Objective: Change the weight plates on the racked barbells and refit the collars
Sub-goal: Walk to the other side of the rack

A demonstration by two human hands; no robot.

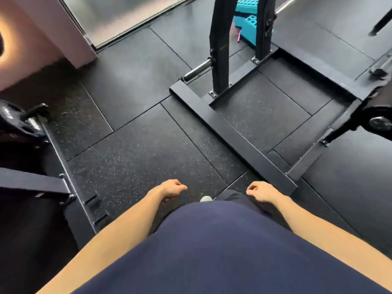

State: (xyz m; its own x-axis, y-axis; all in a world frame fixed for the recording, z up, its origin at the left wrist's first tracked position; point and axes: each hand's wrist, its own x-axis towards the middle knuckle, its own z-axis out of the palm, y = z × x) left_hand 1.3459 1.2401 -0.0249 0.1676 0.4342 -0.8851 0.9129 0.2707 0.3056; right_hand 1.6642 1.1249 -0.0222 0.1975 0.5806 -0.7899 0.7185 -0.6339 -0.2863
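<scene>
The person stands on the dark rubber floor (135,149) and looks down at their own body. Both arms hang down in front of a dark blue shirt (222,251). The left hand (171,190) and the right hand (262,190) are low and apart, one on each side of the belly. The fingers of both hands are loosely curled and hold nothing. A bit of a light shoe (206,198) peeks out between the hands. Ahead and to the right stands a black rack (233,132) with a long flat foot bar that runs from the far middle to just beside the right hand. Two black posts (220,45) rise from the rack's base. A bare silver peg (198,70) sticks out to the left from the nearer post, with no plate on it. On the far left edge a black weight plate (12,122) sits on the end of a silver bar (34,122); the hands are well apart from it. At the right edge, the dark round end of another bar (379,122) shows. Far away, behind the posts, lie some bright teal blocks (249,20). A thin silver bar end (285,5) shows at the far top.
</scene>
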